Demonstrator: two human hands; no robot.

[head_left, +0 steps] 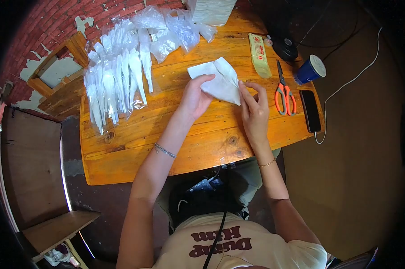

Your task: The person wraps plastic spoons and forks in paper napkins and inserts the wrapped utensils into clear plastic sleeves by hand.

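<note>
A white paper napkin (220, 80), partly folded, is held up over the wooden table between both hands. My left hand (197, 95) grips its left side, thumb across the front and the other fingers behind it. At the napkin's right edge, my right hand (255, 105) pinches the paper between thumb and fingertips. To the left lie several clear plastic packets of white plastic cutlery (117, 80), side by side. Orange-handled scissors (284, 92) rest to the right of my right hand, blades pointing away.
A stack of white napkins (211, 11) stands at the back, beside crumpled clear plastic bags (175, 29). On the right are a yellowish packet (259, 56), a dark round object (285, 48), a blue cup (310, 71) and a phone (311, 111) with a white cable (341, 85).
</note>
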